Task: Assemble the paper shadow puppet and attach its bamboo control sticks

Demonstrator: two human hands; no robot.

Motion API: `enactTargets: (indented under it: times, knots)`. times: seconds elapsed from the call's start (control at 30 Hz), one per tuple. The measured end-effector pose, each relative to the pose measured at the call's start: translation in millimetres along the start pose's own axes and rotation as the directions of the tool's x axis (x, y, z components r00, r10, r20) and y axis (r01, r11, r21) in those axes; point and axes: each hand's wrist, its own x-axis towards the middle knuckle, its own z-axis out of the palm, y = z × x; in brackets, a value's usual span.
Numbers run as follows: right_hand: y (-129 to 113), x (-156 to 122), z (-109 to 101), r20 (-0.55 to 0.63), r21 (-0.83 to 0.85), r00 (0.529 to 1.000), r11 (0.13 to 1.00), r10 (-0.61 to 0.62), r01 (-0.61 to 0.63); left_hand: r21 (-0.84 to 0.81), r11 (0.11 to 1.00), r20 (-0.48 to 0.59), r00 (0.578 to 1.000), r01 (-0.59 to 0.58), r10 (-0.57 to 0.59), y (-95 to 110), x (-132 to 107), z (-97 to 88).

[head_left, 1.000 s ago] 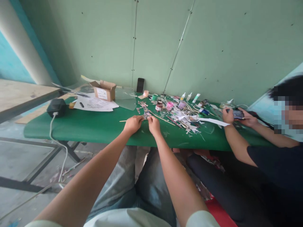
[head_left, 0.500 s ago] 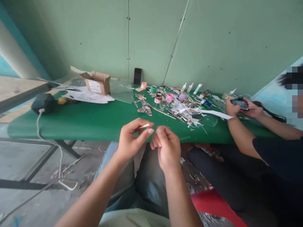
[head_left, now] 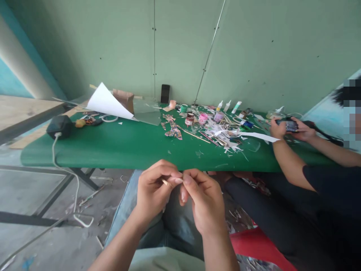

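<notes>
My left hand (head_left: pixel 153 190) and my right hand (head_left: pixel 201 197) are held together over my lap, below the front edge of the green table (head_left: pixel 118 145). The left fingers pinch a thin wooden stick (head_left: pixel 166 183). The right thumb and forefinger are pinched at the stick's tip, touching the left fingertips. On the table ahead lies a small patterned paper cut-out (head_left: pixel 172 130).
Paint jars (head_left: pixel 201 117), glue bottles (head_left: pixel 227 105), sticks and paper scraps litter the table's right half. A white sheet (head_left: pixel 105 101) curls up before a cardboard box (head_left: pixel 124 98). A phone (head_left: pixel 165 93) leans on the wall. A black adapter (head_left: pixel 59 126) with cable sits left. A person at right holds a phone (head_left: pixel 287 125).
My hands left the cut-out on the table and drew back to my lap with the stick. The white sheet near the box has lifted and curled up.
</notes>
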Motion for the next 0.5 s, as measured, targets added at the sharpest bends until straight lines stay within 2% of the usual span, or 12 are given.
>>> enactTargets:
  times: [0.27,0.37,0.5]
  knots:
    - [-25,-6,-7,0.112,-0.145,0.993,0.989,0.043,-0.027,-0.005,1.0,0.22,0.975,0.02,-0.018,9,2,-17.4]
    - [-26,-5,-8,0.104,-0.17,0.992,0.984,0.073,-0.055,0.017,1.0,0.269,0.963,0.02,-0.024,10,5,-21.0]
    - [-19,-3,-7,0.059,-0.183,0.996,0.982,0.064,-0.053,0.073,0.997,0.282,0.959,-0.001,-0.02,9,6,-21.8]
